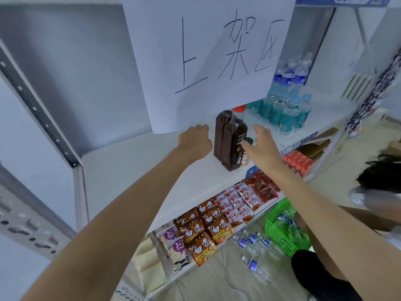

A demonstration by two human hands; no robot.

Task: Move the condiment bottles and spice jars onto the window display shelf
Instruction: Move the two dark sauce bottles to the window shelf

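On the white shelf, two dark sauce bottles stand upright. Left hand curled, empty; right hand spread beside them. Advise nudging them gently back from the edge.

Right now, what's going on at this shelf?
A person is stocking a white shelf under a handwritten paper sign. Two dark sauce bottles stand together on it. The left hand is curled just left of them, holding nothing visible. The right hand, fingers spread, reaches in beside a small green-capped jar on their right. Neither hand clearly grips anything yet.
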